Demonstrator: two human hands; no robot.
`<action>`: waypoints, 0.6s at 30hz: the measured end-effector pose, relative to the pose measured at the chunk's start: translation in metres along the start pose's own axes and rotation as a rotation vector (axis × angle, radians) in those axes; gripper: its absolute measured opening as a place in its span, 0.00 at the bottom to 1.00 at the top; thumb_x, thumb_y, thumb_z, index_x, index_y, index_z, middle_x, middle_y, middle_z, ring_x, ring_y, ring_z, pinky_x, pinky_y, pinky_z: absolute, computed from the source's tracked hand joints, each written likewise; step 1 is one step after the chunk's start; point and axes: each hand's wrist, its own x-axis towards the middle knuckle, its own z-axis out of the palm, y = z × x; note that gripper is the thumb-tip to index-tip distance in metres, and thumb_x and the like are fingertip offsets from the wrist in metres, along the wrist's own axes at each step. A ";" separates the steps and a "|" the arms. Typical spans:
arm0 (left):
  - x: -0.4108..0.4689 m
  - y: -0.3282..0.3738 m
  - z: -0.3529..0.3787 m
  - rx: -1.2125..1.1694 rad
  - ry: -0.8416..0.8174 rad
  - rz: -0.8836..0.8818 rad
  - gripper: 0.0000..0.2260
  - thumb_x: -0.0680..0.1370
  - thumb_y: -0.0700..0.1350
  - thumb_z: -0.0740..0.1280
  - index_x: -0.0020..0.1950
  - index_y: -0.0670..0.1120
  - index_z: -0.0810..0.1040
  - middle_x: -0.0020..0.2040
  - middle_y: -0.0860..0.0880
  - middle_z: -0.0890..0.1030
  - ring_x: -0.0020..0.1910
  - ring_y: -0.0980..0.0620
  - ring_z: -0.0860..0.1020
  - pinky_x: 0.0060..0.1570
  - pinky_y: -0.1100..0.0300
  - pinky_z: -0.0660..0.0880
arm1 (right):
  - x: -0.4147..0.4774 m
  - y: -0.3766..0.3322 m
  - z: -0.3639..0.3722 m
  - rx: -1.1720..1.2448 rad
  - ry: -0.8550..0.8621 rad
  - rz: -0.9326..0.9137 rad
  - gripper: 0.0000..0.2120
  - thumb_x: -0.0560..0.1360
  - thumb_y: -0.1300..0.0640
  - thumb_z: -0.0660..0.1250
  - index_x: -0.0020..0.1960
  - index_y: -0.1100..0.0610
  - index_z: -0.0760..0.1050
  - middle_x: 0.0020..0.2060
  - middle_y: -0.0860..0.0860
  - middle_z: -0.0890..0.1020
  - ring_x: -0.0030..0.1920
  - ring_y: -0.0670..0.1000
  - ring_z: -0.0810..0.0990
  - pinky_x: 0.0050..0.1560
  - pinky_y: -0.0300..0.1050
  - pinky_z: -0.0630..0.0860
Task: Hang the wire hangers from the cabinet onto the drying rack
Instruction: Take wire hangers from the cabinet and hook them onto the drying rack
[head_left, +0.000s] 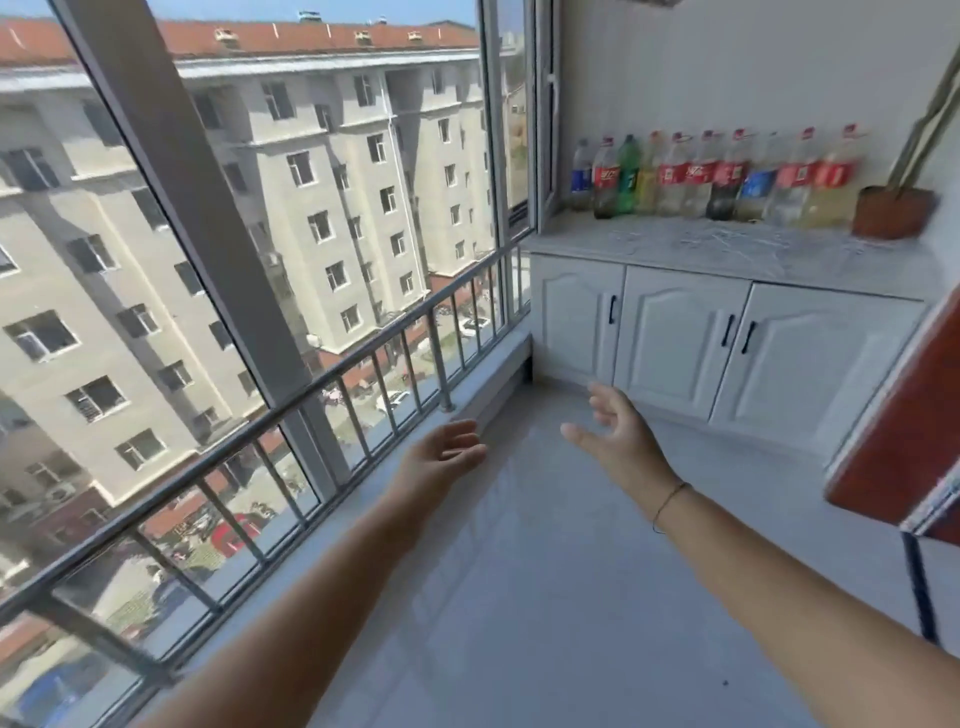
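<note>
Balcony, 1 cabinet (810, 358), 3 doors (675, 332), left hand (441, 452), right hand (621, 441), fingers (605, 408) loosely spread, holding nothing

Both bare arms reach forward, well apart. The left hand (441, 451) hangs loose, fingers softly curled, gripping nothing. The right hand (621, 432) is farther out, palm turned inward, fingers spread and relaxed, a thin bracelet (667, 503) on its wrist.
</note>
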 end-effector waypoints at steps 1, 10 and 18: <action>0.020 0.002 0.009 -0.008 -0.031 0.004 0.18 0.75 0.42 0.69 0.65 0.45 0.75 0.57 0.47 0.80 0.55 0.54 0.78 0.50 0.68 0.73 | 0.013 0.005 -0.011 -0.004 0.034 0.007 0.29 0.70 0.55 0.72 0.68 0.53 0.65 0.62 0.52 0.71 0.61 0.49 0.70 0.58 0.41 0.66; 0.199 0.037 0.084 -0.007 -0.224 0.045 0.18 0.75 0.41 0.68 0.65 0.44 0.74 0.57 0.47 0.80 0.52 0.57 0.77 0.47 0.71 0.72 | 0.139 0.028 -0.091 -0.017 0.253 0.071 0.29 0.70 0.56 0.72 0.68 0.54 0.65 0.58 0.49 0.72 0.62 0.49 0.71 0.62 0.41 0.67; 0.327 0.063 0.158 0.011 -0.352 0.044 0.16 0.75 0.43 0.69 0.62 0.48 0.76 0.54 0.51 0.80 0.51 0.60 0.77 0.48 0.67 0.72 | 0.233 0.056 -0.157 0.014 0.393 0.127 0.26 0.71 0.57 0.71 0.66 0.55 0.67 0.56 0.51 0.73 0.57 0.49 0.73 0.55 0.40 0.69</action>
